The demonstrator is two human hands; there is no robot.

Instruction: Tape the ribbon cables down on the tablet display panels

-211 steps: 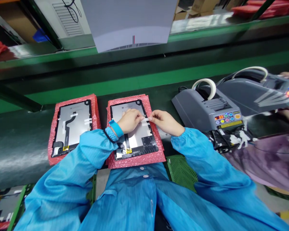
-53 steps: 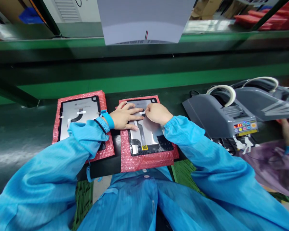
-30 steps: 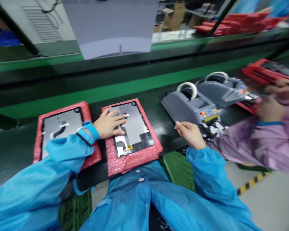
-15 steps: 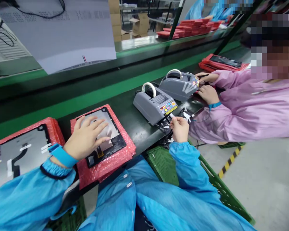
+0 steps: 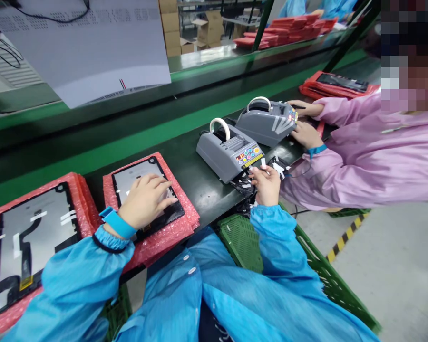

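My left hand (image 5: 148,199) lies over a flat display panel (image 5: 133,173), fingers stretched out and hiding much of its middle. That panel rests on red bubble-wrap sleeves (image 5: 189,204). My right hand (image 5: 267,184) is closed in a pinch, with a short white strip of tape (image 5: 263,163) standing up at its fingers. Just beyond those fingertips is the front of a grey tape dispenser (image 5: 224,154) carrying a white tape roll (image 5: 221,126). To the left, a second display panel (image 5: 48,223) with white tape pieces and a dark flex cable sits on red bubble wrap.
Another grey tape dispenser (image 5: 266,126) stands behind, near a co-worker's hands (image 5: 308,135). Black cables and tape scraps (image 5: 278,168) lie by the dispensers. Below the bench edge are green crates (image 5: 240,242). A white sheet (image 5: 103,52) hangs at upper left.
My left hand has shifted right across the panel, uncovering more of the panel at far left. At my right fingers, the white strip now stands upright, away from the dispenser's front.
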